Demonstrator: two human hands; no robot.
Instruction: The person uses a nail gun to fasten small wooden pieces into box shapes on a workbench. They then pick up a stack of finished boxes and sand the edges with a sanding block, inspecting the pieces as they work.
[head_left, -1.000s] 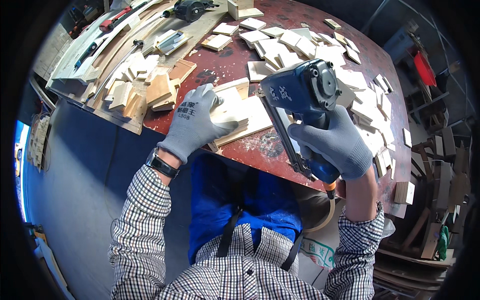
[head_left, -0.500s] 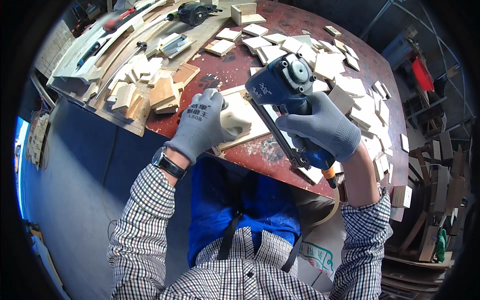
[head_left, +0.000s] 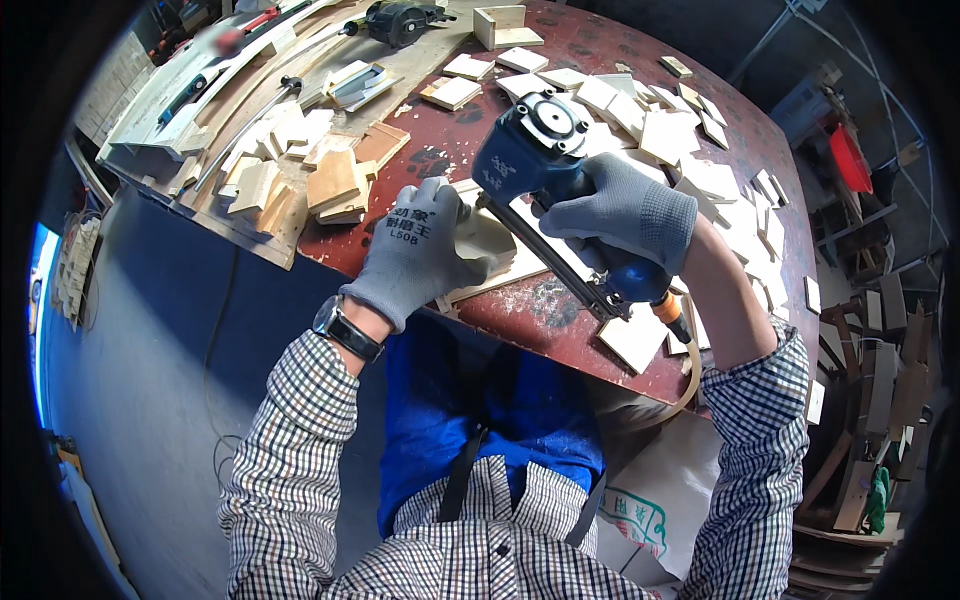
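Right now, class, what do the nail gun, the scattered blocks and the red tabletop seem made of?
Nail gun: painted metal or plastic; dark-blue casing with a slight shine.
Scattered blocks: bare wood, perhaps plywood; pale, flat-cut, unpainted.
Red tabletop: possibly coated board; dark blotches, whitish scuffs.

The single wide fisheye view looks from the wearer's head, facing steeply down and forward across the dark red, flat, speckled surface [head_left: 465,135]. It is close: the black-and-white checked cloth shirt [head_left: 450,560] spreads below the surface's near edge, and two grey-gloved hands [head_left: 412,250] [head_left: 632,215] loom large over the surface, near the picture's middle.
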